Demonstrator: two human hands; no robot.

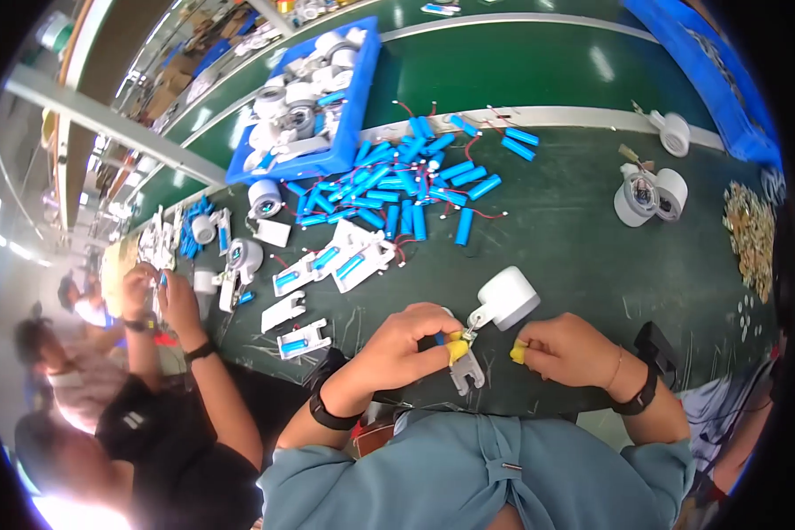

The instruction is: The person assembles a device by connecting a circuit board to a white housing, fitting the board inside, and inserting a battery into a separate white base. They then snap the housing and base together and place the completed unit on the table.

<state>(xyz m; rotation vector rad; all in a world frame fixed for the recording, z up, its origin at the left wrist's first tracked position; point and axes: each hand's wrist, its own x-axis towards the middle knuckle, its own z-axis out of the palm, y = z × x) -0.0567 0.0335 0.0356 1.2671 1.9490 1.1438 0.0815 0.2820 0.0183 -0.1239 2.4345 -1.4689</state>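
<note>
Nr the dark-green worktop's (574, 230) near edge, a grey-white slotted plastic bracket (467, 375) is clamped btwn L hand's (406, 349) thumb & index; a white rounded plastic head (508, 299) is seen just beyond. R hand's (579, 353) fingers, w/ yellow tip cover (518, 352), are bunched together; whether anything's gripped can't be told.

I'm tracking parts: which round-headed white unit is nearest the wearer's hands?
The white unit just beyond and between left hand and right hand; the others lie farther off.
</note>
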